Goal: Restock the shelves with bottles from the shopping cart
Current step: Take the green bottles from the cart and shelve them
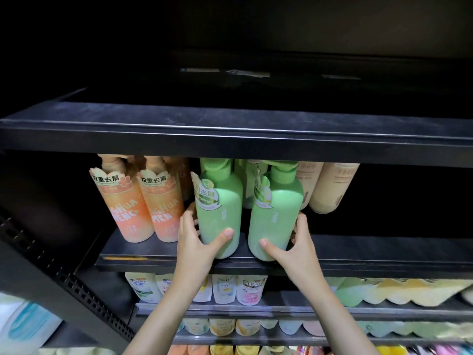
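Two green bottles [218,213] upright at shelf [358,254] front, left hand [194,242] gripping one, right hand [294,247] gripping the other. Two orange bottles [143,203] just left; two beige bottles [330,188] behind right. Upper shelf [230,131] close overhead.

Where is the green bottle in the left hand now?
In the head view, the left green bottle stands mid-shelf, between the orange bottles and the right green bottle.
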